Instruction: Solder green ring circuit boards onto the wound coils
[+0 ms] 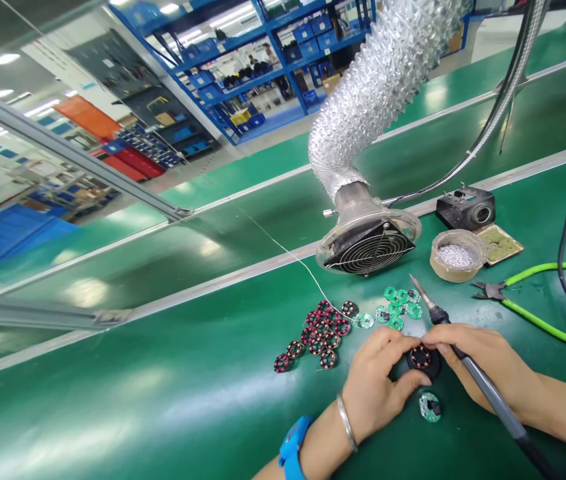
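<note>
My left hand [373, 373] curls its thumb and fingers around a small copper-wound stator [419, 357], which sits in a round black holder [433, 371] on the bench. My right hand [493, 363] has a soldering iron [487, 387] lying in it, tip pointing up and away from the stator. The right thumb and forefinger are pinched at the stator's upper edge; whether they grip a wire there is too small to tell. Just below the holder lies a round green circuit board [430, 406]. More boards [397, 309] and a pile of red and copper stators [323, 328] lie beyond my hands.
A fume extractor [373, 250] on a silver duct hangs behind the parts. To the right are a tub of solder bits [457, 256], a black iron stand [467, 208], a sponge tray [500, 244] and green-handled cutters [527, 300]. Thin solder wire [307, 268] trails to the boards.
</note>
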{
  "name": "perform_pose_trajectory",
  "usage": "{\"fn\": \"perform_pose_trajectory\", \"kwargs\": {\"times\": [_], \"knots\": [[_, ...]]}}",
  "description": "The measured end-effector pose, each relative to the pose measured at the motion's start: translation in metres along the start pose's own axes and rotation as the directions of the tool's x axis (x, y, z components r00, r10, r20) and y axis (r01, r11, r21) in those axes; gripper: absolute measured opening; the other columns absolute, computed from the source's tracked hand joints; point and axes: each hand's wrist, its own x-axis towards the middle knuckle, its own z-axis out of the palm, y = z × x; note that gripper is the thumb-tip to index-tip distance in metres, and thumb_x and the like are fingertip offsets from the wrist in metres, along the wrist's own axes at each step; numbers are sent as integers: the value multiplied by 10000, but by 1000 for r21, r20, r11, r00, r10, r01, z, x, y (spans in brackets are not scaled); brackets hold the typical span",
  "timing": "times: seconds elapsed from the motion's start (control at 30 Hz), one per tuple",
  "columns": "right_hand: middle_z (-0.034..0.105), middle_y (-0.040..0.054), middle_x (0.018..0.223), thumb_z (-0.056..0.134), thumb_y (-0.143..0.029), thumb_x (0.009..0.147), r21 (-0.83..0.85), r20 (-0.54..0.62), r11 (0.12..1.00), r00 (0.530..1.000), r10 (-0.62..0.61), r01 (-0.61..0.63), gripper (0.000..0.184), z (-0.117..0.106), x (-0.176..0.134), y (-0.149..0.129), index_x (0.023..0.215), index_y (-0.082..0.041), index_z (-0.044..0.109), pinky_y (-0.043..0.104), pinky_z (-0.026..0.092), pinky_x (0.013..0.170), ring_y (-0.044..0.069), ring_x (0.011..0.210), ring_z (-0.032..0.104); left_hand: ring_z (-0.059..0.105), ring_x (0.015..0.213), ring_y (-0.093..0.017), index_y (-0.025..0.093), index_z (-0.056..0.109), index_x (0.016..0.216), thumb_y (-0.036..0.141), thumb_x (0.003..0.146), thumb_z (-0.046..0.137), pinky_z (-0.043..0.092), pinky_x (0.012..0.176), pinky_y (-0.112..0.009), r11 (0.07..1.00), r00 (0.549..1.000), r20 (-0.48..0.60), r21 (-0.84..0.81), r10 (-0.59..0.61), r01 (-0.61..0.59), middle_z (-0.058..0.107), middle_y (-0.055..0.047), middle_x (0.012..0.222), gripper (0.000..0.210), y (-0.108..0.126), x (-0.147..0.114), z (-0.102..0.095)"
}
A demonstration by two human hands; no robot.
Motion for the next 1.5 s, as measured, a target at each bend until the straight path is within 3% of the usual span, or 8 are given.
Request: {"fn": "perform_pose_trajectory", "kwargs": {"times": [0.13,0.4,0.6,0.83,0.97,1.1,1.2,1.5], "knots": [[640,17,826,498,-71,876,-20,-16,999,999,-29,29,246,1,0,-6,1076,-214,511,271,460,612,149,677,546,606,775,-157,158,682,860,150,838,668,501,698,-243,998,1000,26,-70,-1,3,631,-58,825,28,2,5,-11],[533,15,712,467,-40,877,-89,79,980,983,-169,175,253,15,-3,-5,1069,-193,527,279,348,582,163,653,401,583,679,-124,176,659,750,203,803,727,477,644,-220,981,997,-73,-194,6,-20,630,-17,731,90,-2,0,-26],[586,5,773,466,-56,884,45,45,995,995,-86,84,245,7,-3,-12,1066,-217,495,259,405,589,147,658,462,579,780,-178,162,667,1009,232,745,758,498,672,-279,995,999,8,-91,51,-51,625,-76,890,288,-3,1,-9],[621,1,807,533,-117,891,-106,-126,994,991,-48,35,196,-13,12,5,1052,-221,490,244,489,623,126,649,567,589,716,-134,198,701,754,178,867,633,471,670,-248,982,987,39,-112,154,-149,619,-26,760,133,-2,1,-11],[654,39,880,562,-153,893,-243,-83,969,995,-60,39,188,-4,19,28,1070,-204,526,282,507,684,163,740,609,588,742,-151,194,639,824,242,832,675,483,682,-270,979,996,-45,-190,73,-80,615,-27,802,60,-2,0,-17],[671,64,881,569,-214,892,-313,-50,948,996,-79,59,151,10,26,36,1041,-193,552,347,498,699,207,744,608,590,839,-215,187,570,1016,318,704,782,499,721,-342,999,999,-22,-26,-42,41,637,-66,944,399,1,1,-8],[676,49,823,524,-197,904,-313,-60,948,995,-76,54,91,11,29,33,982,-201,571,342,497,689,197,706,612,598,838,-208,200,559,1027,228,726,766,500,743,-342,996,996,2,40,-86,86,659,-44,930,366,2,0,2],[714,18,846,581,-218,881,32,-116,979,972,202,-200,252,-8,13,7,1103,-234,462,243,591,673,143,724,707,601,842,-188,200,561,1044,120,728,716,499,760,-316,973,980,84,-131,-179,189,664,-34,946,361,2,2,0]]}}
